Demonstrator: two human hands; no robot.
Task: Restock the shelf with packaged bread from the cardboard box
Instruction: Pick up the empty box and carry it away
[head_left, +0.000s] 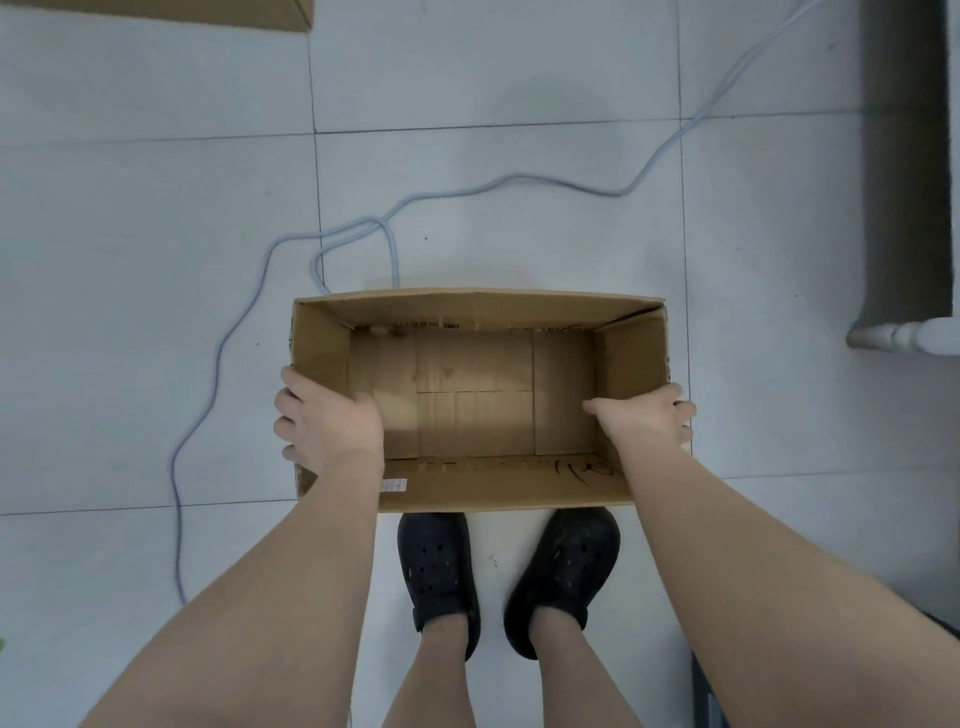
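Note:
An open brown cardboard box is below me, over the tiled floor and just in front of my feet. Its inside is bare cardboard; no packaged bread shows in it. My left hand grips the box's left wall, thumb inside and fingers curled round the outside. My right hand grips the right wall the same way, thumb inside. No shelf is in view.
A grey cable loops across the floor behind and left of the box. A grey post with a white base stands at the right. Another piece of cardboard lies at the top left. My black clogs stand behind the box.

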